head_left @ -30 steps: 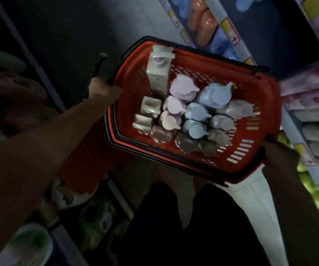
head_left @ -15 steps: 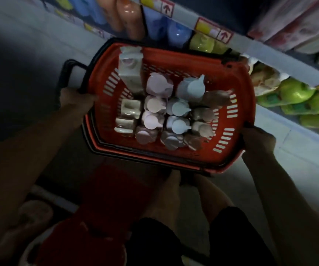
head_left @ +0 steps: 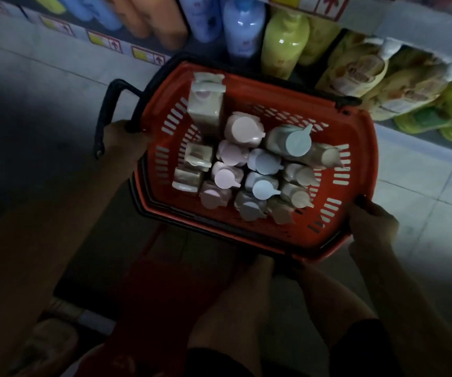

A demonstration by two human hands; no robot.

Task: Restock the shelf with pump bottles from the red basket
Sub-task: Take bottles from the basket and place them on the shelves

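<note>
The red basket (head_left: 355, 137), packed with upright pump bottles (head_left: 257, 170), hangs before the low shelf (head_left: 420, 31). The left hand (head_left: 123, 137) and right hand (head_left: 371, 221) have fingers curled around opposite rims (probably heavy; bottles likely smooth, best gripped below the pump).

Dim light falls on a pale tiled floor (head_left: 420, 186), brightest toward 3 o'clock and dark toward 9. At 12 o'clock runs a low shelf edge (head_left: 409, 25) with yellow price tags (head_left: 148, 54); dark shadow fills 6 o'clock
</note>
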